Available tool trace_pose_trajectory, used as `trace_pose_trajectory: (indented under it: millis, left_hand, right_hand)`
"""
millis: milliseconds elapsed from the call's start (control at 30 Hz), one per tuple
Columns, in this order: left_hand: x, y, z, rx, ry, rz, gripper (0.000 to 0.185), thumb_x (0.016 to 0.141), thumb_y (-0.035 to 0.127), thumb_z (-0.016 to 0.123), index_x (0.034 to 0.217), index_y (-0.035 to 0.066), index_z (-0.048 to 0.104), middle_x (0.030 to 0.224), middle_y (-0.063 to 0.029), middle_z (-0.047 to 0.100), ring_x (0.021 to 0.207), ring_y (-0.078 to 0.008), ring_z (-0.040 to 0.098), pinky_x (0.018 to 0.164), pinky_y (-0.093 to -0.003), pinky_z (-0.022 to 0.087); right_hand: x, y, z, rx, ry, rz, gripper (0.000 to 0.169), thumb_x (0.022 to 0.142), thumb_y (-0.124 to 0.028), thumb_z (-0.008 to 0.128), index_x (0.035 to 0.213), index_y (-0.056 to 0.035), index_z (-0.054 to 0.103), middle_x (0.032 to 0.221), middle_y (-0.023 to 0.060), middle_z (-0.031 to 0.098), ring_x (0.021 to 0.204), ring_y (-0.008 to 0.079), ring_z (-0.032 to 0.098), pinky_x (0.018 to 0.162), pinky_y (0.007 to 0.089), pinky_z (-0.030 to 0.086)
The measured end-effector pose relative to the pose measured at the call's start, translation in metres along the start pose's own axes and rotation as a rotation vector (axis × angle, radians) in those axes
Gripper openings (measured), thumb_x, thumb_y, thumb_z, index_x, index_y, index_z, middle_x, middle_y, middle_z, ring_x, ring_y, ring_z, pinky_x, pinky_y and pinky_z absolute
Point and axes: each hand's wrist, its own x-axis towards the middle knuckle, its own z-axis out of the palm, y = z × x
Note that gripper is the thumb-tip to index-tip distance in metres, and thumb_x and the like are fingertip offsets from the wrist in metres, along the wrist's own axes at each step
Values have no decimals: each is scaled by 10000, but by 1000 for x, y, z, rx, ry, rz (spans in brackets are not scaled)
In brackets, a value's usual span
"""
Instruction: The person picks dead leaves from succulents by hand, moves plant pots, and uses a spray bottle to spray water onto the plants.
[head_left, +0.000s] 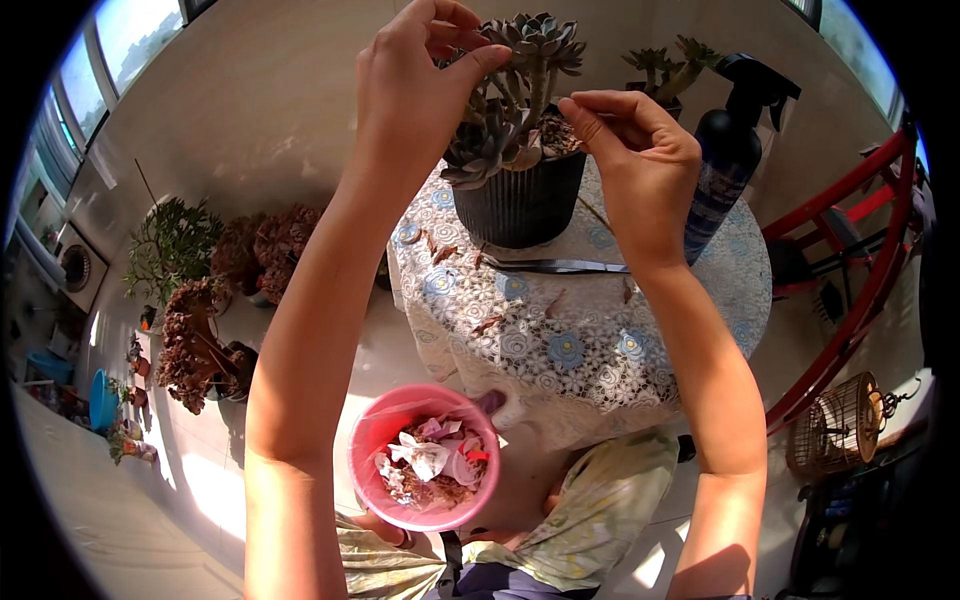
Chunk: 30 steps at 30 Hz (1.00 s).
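A grey-green rosette succulent (536, 41) with thick bare stems grows in a ribbed black plastic pot (517, 202) on the round table. My left hand (420, 71) is at the plant's upper left, thumb and fingers around a rosette's edge; whether they grip a leaf is hidden. Over the pot's right rim, my right hand (641, 146) has thumb and forefinger brought together, with nothing visible between them. Metal tweezers (559, 265) lie in front of the pot, their right end behind my right wrist. Dry brown leaves (487, 325) are scattered on the lace tablecloth (525, 345).
A black spray bottle (724, 154) stands right of my right hand, and a smaller potted succulent (664, 71) behind it. Below the table edge is a pink bin (360, 480) holding paper and debris. Potted plants (199, 337) line the left floor; a birdcage (832, 431) sits at right.
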Motion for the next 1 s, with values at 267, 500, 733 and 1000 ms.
trace_pose_trajectory:
  millis: [267,500,733,1000]
  left_hand:
    - [-44,28,-28,-67,32,-113,283,776,210,770,968,46,644,885,-51,708,888,-161,636,857,-342,454]
    - [-81,36,-51,-111,-2,-192,247,791,131,744,987,15,649,868,-70,705,874,-164,622,831,-311,469]
    - [-118,27,-53,-253,-131,-388,215,825,63,701,1021,-6,646,915,-64,696,886,-113,628,836,-260,466]
    - [-145,11,-35,-354,-162,-416,165,892,24,617,1047,-29,636,941,-82,695,930,-131,643,849,-262,474]
  right_hand:
    - [-21,-31,-22,193,-169,259,174,900,-105,657,1047,-26,705,923,29,697,767,59,613,676,201,509]
    - [-39,-53,-37,297,-269,431,213,909,-140,651,1085,-23,682,1017,51,691,818,69,618,698,213,513]
    - [-42,-29,-51,-20,-135,261,143,869,-144,708,907,-7,701,772,28,668,674,71,586,608,215,483]
    - [17,-2,-30,-410,-305,23,199,848,-85,644,1025,-16,704,950,159,704,784,247,695,716,320,531]
